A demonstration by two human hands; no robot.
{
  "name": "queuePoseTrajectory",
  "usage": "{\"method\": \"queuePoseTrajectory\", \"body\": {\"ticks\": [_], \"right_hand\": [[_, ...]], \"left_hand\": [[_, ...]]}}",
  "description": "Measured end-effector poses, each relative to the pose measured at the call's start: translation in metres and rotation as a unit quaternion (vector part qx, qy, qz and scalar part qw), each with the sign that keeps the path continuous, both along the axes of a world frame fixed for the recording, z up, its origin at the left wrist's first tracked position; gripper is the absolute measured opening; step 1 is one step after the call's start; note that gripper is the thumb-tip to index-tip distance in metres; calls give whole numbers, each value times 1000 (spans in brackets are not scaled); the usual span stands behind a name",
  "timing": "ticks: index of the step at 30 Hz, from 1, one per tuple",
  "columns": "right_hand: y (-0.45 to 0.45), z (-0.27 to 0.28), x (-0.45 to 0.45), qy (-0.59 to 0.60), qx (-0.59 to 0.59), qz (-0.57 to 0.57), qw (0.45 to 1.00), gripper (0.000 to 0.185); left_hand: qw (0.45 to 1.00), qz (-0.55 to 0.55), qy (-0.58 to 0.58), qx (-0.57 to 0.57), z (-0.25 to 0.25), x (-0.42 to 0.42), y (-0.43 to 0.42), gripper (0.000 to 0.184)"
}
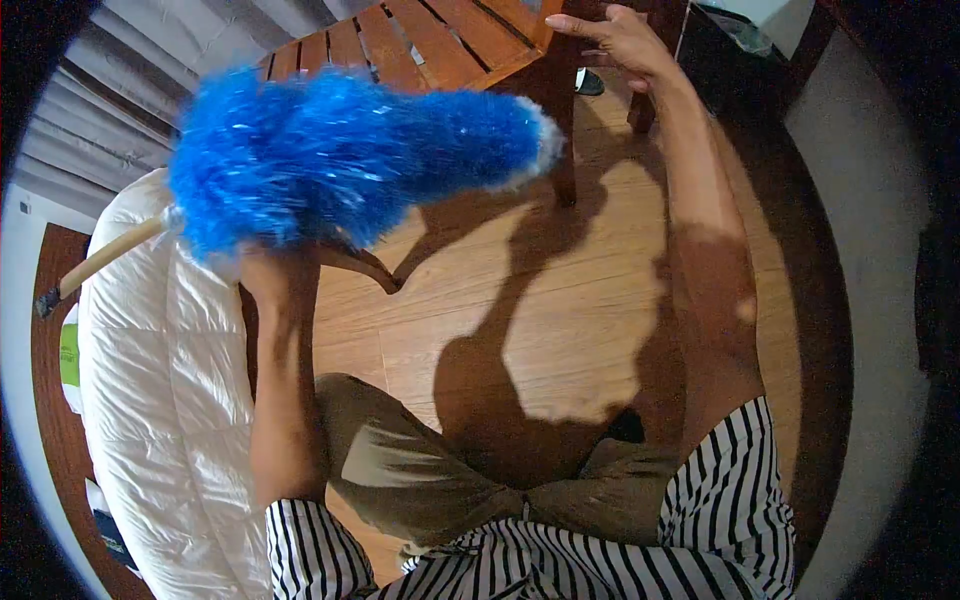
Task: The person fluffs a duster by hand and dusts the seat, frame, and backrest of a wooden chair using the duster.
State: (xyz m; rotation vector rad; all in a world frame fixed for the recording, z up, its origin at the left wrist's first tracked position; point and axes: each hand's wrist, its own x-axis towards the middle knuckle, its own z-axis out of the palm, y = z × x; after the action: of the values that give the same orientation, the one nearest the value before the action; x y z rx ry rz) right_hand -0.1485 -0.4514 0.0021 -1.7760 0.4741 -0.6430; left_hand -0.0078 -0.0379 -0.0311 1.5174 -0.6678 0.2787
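Note:
A fluffy blue duster with a pale tip is held up at the upper left, blurred in places. Its wooden handle sticks out toward the left and ends in a dark cap. My left hand is at the underside of the blue fibres and supports the duster; they hide its fingers. At the top, my right hand is open, its fingers apart, by the corner of a slatted wooden rack. The fingertips reach the rack's edge, though firm contact is hard to make out.
A bed with a white quilt runs along the left, below grey curtains. A dark bin with a plastic liner stands at the upper right. Shadows fall across the wooden floor. A shoe shows behind the rack's leg.

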Motion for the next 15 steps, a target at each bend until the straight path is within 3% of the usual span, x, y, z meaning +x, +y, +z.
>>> {"method": "queuePoseTrajectory", "body": {"ticks": [1, 2, 3, 4, 5, 7, 8, 11, 14, 15], "right_hand": [[1, 10, -8, 18, -3, 32, 999, 120], [4, 17, -13, 36, -6, 64, 997, 117], [-3, 8, -5, 32, -56, -6, 998, 112], [-18, -11, 12, 29, -106, -76, 991, 108], [-27, -21, 21, 25, -156, -145, 977, 103], [-21, 1, 4, 13, -162, -64, 985, 92], [-16, 10, -2, 7, -165, -22, 986, 87], [-48, -46, 34, -107, -342, -215, 908, 68], [-29, -23, 21, -59, -199, -103, 973, 65], [-29, -20, 18, -44, -207, -106, 972, 66]], "left_hand": [[982, 70, -141, 106, 10, -4, -3, 32], [998, -52, -23, 6, 19, -9, -10, 37], [968, -169, 117, -144, 27, -14, -17, 44], [903, -231, 240, -271, 36, -20, -24, 51], [997, -55, -46, -31, 25, -5, -13, 45], [968, 88, -215, 99, 16, -1, -9, 34], [994, 42, -98, -18, 7, -5, -9, 30], [994, 55, -93, -9, -5, -1, 4, 22], [989, 64, -128, 45, -6, -3, 12, 20], [983, 71, -152, 72, -5, -3, 14, 20]]}}
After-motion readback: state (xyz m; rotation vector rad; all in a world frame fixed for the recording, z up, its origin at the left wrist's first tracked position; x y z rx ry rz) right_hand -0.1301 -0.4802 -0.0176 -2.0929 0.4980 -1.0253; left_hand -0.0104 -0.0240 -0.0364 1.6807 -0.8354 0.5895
